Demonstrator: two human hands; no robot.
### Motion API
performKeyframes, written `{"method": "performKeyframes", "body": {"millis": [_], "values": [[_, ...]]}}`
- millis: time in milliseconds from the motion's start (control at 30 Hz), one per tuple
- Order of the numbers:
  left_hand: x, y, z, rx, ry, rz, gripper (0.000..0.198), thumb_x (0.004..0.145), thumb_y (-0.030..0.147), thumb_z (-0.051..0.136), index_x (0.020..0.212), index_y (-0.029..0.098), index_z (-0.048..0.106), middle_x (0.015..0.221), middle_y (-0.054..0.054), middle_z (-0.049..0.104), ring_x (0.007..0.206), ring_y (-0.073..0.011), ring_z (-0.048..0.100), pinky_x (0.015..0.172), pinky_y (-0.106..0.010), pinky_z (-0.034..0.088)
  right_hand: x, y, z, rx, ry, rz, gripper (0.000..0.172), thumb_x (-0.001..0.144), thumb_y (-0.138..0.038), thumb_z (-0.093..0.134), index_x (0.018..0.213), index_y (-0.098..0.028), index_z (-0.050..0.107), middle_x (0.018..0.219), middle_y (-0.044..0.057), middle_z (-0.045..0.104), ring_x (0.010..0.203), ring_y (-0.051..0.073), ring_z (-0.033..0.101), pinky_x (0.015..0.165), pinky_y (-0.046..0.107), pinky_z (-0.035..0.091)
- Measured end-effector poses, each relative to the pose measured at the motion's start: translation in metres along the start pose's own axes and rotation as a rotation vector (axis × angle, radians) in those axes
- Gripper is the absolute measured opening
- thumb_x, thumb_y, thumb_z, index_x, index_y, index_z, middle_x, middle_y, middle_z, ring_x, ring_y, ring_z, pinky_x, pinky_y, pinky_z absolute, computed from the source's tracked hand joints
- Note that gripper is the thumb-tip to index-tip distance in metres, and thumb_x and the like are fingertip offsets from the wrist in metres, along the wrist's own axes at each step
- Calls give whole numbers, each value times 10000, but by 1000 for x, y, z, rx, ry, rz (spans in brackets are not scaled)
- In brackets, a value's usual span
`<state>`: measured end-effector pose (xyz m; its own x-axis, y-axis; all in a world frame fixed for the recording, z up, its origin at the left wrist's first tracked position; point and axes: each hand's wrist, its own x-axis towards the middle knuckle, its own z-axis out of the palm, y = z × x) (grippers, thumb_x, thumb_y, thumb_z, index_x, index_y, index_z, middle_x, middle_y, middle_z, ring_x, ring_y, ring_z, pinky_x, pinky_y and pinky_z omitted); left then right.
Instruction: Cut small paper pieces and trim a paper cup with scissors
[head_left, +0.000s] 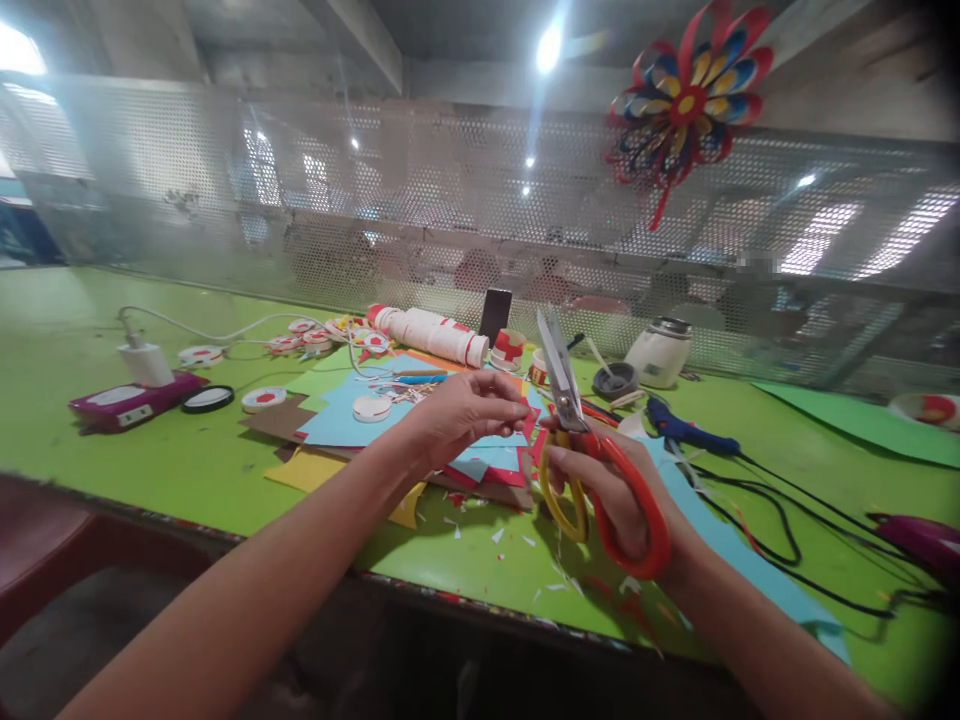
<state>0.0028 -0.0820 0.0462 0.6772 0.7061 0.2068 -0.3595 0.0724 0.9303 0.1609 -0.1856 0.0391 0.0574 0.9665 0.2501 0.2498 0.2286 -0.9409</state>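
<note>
A perforated metal screen (435, 170) stood behind the green table (180, 465), under a grey beamed ceiling (465, 45) (a lamp (550, 48) glared white).

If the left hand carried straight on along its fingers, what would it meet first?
Probably the scissors or the fingers of the right hand holding them; depth between these and the left hand is unclear.
</note>
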Motion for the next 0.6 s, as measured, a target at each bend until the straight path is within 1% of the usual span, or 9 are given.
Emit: {"method": "performKeyframes", "body": {"millis": [67,100,167,200,267,367,433,500,600], "values": [[1,-2,0,4,-16,-17,175,657,87,719,794,96,611,678,-35,641,614,-96,590,611,-244,403,-1,-1,1,30,-8,3,107,828,-266,577,789,-168,564,571,-53,519,498,100,485,480,223,379],[1,-3,0,7,-25,-23,207,664,96,721,846,97,623,698,-41,650,628,-98,599,624,-248,415,-2,-1,1,46,-12,7,102,832,-263,575,790,-170,561,565,-55,519,495,99,484,478,222,377],[3,-5,-1,9,-23,-22,265,676,116,724,925,97,634,736,-53,665,661,-108,618,660,-259,441,-2,1,2,82,-19,17,87,832,-257,578,856,-176,560,564,-62,519,491,99,481,474,222,376],[4,-6,-1,8,-5,-12,267,679,125,726,930,95,638,749,-57,668,679,-115,628,679,-265,453,-2,2,3,99,-20,22,104,831,-256,580,897,-178,558,565,-65,519,488,102,482,471,224,377],[6,-8,-3,0,64,12,220,676,136,732,872,90,644,756,-56,669,707,-131,647,706,-274,472,0,7,3,131,-20,30,141,826,-255,583,944,-184,552,567,-66,521,487,112,497,471,233,386],[8,-11,-5,-2,132,17,147,678,139,730,772,91,628,724,-42,664,709,-145,664,703,-267,486,4,15,1,167,-9,19,87,821,-257,583,861,-181,570,567,-53,527,491,122,514,467,242,394],[9,-12,-5,9,112,4,129,699,155,715,747,97,611,729,-53,673,709,-156,671,676,-262,487,8,20,0,185,8,9,97,815,-257,590,765,-176,571,575,-41,534,495,119,511,463,240,395],[9,-13,-5,20,73,-17,130,720,181,700,741,104,597,765,-76,688,726,-170,675,652,-261,482,10,22,0,199,33,3,128,808,-269,608,731,-174,572,594,-33,545,502,114,511,462,235,398],[8,-14,-4,23,39,-49,141,726,192,696,730,112,579,787,-93,696,734,-175,674,625,-255,465,11,19,0,215,62,-12,155,800,-330,636,842,-185,600,629,-34,558,512,112,519,466,233,402]]}}
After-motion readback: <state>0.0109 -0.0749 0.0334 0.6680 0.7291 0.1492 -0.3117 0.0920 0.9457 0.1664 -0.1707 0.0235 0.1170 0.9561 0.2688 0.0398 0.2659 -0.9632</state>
